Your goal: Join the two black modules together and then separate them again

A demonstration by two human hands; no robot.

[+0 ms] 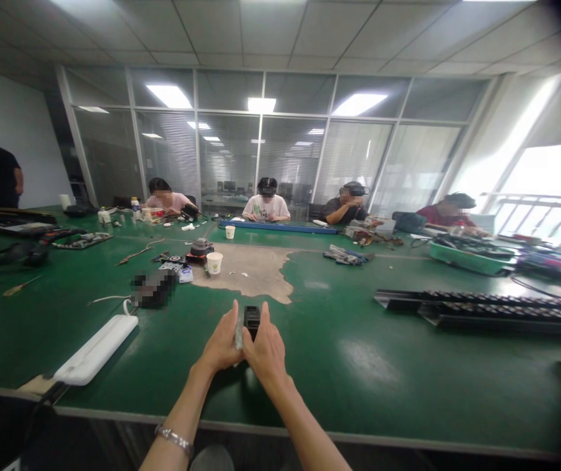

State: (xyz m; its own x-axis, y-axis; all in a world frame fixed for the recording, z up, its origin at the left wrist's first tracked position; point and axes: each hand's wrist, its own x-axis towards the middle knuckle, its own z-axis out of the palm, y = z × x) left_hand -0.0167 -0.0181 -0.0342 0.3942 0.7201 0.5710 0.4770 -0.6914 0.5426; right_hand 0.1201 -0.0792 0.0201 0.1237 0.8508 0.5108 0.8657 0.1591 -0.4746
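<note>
Both my hands meet above the green table [349, 366] near its front edge. My left hand [222, 343] and my right hand [265, 350] are closed together around a small black block-shaped device [252, 318], held upright between the fingers. A thin grey strip, a part or tool [238, 332], stands between the hands beside the device. A metal bracelet [175, 439] sits on my left wrist.
A white power strip [97, 349] lies at the front left. Black keyboard-like trays [486, 306] lie to the right. A paper cup [214, 262] and small parts stand mid-table by a worn bare patch [255, 271]. Several people sit at the far side; one stands at far left.
</note>
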